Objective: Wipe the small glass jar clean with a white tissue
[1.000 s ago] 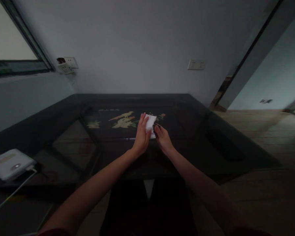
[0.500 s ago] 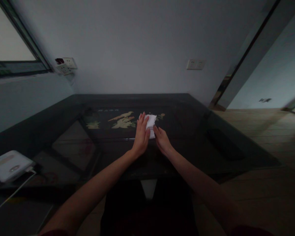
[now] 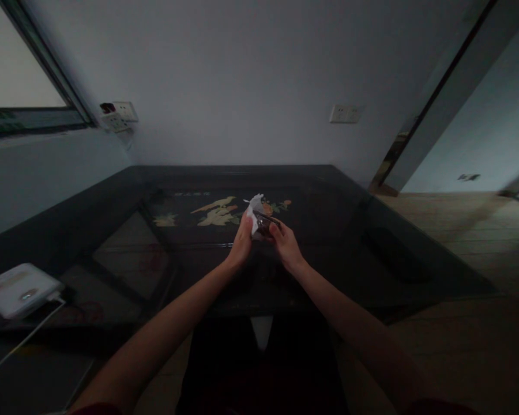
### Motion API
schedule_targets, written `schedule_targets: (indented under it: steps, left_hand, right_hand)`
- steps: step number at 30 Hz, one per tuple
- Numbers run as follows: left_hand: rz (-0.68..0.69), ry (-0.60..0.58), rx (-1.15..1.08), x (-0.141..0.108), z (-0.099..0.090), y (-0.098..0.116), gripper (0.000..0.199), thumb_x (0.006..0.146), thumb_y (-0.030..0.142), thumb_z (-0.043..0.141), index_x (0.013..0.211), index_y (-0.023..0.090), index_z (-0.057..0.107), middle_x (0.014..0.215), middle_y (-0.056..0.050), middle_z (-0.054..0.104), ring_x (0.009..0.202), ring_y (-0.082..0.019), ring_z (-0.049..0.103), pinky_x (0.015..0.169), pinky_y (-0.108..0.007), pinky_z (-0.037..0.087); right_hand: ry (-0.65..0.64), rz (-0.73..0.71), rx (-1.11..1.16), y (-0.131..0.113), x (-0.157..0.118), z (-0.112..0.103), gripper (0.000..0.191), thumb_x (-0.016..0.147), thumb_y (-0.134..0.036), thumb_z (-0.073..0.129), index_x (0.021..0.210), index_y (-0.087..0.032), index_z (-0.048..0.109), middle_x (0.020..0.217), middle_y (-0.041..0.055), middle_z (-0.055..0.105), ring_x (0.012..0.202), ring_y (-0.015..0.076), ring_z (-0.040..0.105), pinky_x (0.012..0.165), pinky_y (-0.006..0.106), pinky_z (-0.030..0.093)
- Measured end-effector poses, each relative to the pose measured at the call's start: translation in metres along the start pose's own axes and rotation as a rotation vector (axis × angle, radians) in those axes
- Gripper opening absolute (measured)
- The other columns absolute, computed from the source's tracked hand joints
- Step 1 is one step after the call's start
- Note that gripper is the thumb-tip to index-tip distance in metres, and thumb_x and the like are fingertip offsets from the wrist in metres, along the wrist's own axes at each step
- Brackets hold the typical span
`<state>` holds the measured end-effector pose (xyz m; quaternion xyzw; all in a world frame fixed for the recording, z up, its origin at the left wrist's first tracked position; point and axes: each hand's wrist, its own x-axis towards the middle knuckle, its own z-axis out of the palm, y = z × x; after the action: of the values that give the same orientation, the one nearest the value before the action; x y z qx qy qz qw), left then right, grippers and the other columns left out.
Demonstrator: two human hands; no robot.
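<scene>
A crumpled white tissue (image 3: 255, 206) is held in my left hand (image 3: 241, 241), whose thumb presses on it. My right hand (image 3: 287, 245) grips a small dark object (image 3: 264, 222) with a thin edge, perhaps glasses; its exact kind is hard to tell in the dim light. The tissue lies against the left side of this object. Both hands are close together above the dark glossy table (image 3: 320, 230), over its printed bird and flower pattern.
A white box-like device (image 3: 19, 288) with a cable sits at the table's left. On the right lies a dark flat shape (image 3: 395, 253). Wall sockets (image 3: 345, 113) are behind the table, and a window (image 3: 23, 63) is at upper left.
My left hand has turned from flat over the tissue to gripping it. The tissue has opened out leftward, and the dark object in my right hand now shows.
</scene>
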<state>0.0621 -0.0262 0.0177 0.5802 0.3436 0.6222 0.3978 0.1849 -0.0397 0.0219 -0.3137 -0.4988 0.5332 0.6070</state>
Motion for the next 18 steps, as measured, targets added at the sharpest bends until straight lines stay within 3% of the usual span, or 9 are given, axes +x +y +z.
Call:
schedule_targets:
  steps: [3, 7, 12, 18]
  left_hand:
    - [0.264, -0.080, 0.259, -0.006, 0.002, 0.008, 0.056, 0.092, 0.053, 0.038, 0.139, 0.023, 0.036, 0.150, -0.011, 0.033, 0.140, -0.023, 0.028, 0.116, -0.042, 0.018]
    - [0.383, -0.085, 0.404, -0.008, 0.003, 0.015, 0.051, 0.094, 0.048, 0.038, 0.136, 0.020, 0.037, 0.141, -0.016, 0.041, 0.135, -0.024, 0.034, 0.113, -0.045, 0.022]
    - [0.229, -0.056, 0.228, -0.003, 0.001, 0.014, 0.044, 0.093, 0.050, 0.039, 0.124, 0.021, 0.050, 0.128, -0.011, 0.054, 0.121, -0.023, 0.049, 0.107, -0.041, 0.033]
    - [-0.147, 0.090, -0.107, 0.008, -0.006, 0.001, 0.038, 0.081, 0.053, 0.058, 0.095, 0.019, 0.067, 0.096, -0.005, 0.069, 0.094, -0.022, 0.063, 0.087, -0.033, 0.048]
  right_hand:
    - [0.020, -0.012, -0.043, 0.001, 0.001, -0.002, 0.051, 0.071, -0.056, 0.067, 0.107, -0.020, 0.064, 0.103, 0.0072, 0.071, 0.089, 0.0236, 0.067, 0.079, 0.035, 0.053]
    - [0.037, -0.101, -0.167, 0.003, 0.002, -0.004, 0.049, 0.072, -0.053, 0.068, 0.108, -0.020, 0.064, 0.103, 0.0078, 0.071, 0.095, 0.0244, 0.066, 0.085, 0.037, 0.051]
    - [0.026, -0.201, -0.223, 0.005, 0.000, -0.005, 0.058, 0.068, -0.049, 0.074, 0.116, -0.021, 0.059, 0.117, 0.0097, 0.066, 0.107, 0.0247, 0.062, 0.098, 0.040, 0.046]
    - [-0.038, -0.144, -0.256, 0.002, -0.004, -0.005, 0.065, 0.063, -0.043, 0.080, 0.120, -0.023, 0.057, 0.117, 0.0077, 0.066, 0.109, 0.0254, 0.062, 0.100, 0.043, 0.045]
